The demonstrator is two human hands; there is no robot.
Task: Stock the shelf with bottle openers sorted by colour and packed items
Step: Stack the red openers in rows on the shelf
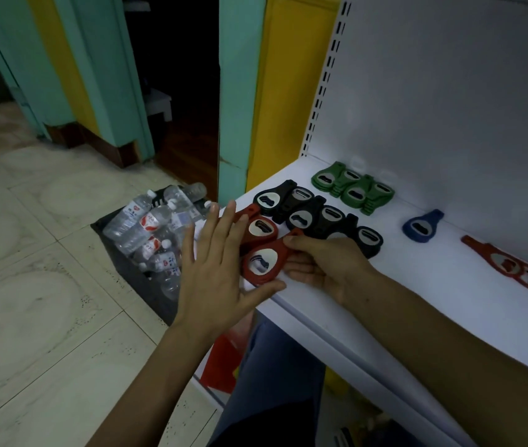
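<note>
On the tiled floor at the left stands a dark crate [117, 256] heaped with clear plastic water bottles [146, 227]. They lie on their sides and wear red-and-white labels, and the print on them is too small to read.

Just right of the crate, the left hand [214, 262] is spread flat at the front left corner of the white shelf [417, 301]. Its fingers are straight and apart and hold nothing. The fingertips reach to the far red bottle opener [258, 229], and the thumb lies along the front rim of the near red bottle opener [264, 262]. Whether the hand presses on either one I cannot tell.

The two red openers lie side by side on the shelf, their metal plates facing up. No writing shows on them. The right hand [320, 266] pinches the narrow handle end of the near one, thumb on top and fingers curled beneath, with its forearm resting across the shelf.

Behind the red pair lies a cluster of black bottle openers [314, 217], overlapping one another. Further back, near the white back panel [449, 91], the green bottle openers [353, 188] lie in small stacks. To the right, well apart from both groups, a single blue bottle opener [422, 227] lies alone. At the right edge several long red openers [514, 269] lie in an overlapping row that runs out of view.

Below the shelf edge, a red packet [224, 366] shows beside the person's blue trouser leg [272, 382].
</note>
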